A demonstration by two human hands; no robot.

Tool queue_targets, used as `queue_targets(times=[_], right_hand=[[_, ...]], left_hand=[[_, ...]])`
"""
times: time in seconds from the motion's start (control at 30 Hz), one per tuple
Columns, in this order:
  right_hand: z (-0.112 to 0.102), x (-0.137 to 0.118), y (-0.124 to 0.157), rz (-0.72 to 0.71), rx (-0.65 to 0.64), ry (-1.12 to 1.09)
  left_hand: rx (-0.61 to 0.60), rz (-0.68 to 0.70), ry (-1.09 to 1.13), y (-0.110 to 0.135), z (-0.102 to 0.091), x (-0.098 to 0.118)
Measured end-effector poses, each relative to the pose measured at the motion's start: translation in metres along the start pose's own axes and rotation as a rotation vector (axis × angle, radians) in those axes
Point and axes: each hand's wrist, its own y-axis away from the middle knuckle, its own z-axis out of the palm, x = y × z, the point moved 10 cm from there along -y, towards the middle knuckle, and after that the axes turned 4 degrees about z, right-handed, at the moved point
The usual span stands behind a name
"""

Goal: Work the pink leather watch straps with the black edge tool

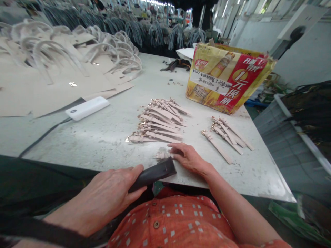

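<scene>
My left hand [113, 186] is closed around a black flat bar [157, 171], thumb on top and fingers beneath. The bar's far end hangs over the table's front edge, close to a beige buckle strap [163, 155]. My right hand [190, 156] is curled over that strap's right part, fingertips on it, so much of the strap is hidden. Its metal buckle points left. Just beyond lies a pile of beige buckle straps [160, 119], with gold buckles mostly to the left. Several more straps [226, 134] lie to the right of my right hand.
A yellow and red cardboard box [207, 88] stands at the back right of the white table [116, 148]. At left lie beige bag panels with handles [67, 65] and a white device [88, 107] with a black cord. A grey bin [274, 131] stands beyond the right edge.
</scene>
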Motion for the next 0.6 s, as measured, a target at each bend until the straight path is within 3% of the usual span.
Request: queue_targets(times=[0.17,0.3,0.43,0.6], right_hand=[[-0.001,-0.002,-0.001,-0.021,0.018,0.023],[0.003,-0.013,0.000,-0.107,-0.006,0.089],[0.006,-0.013,-0.001,-0.074,0.054,0.182],[0.011,-0.011,-0.006,-0.051,0.089,0.268]], left_hand=[[-0.081,-0.017,-0.074,-0.004,0.007,0.000],[-0.029,-0.130,-0.107,0.003,-0.005,-0.031],[0.029,-0.197,-0.094,0.006,-0.019,-0.053],[0.034,-0.129,0.010,-0.008,-0.019,-0.042]])
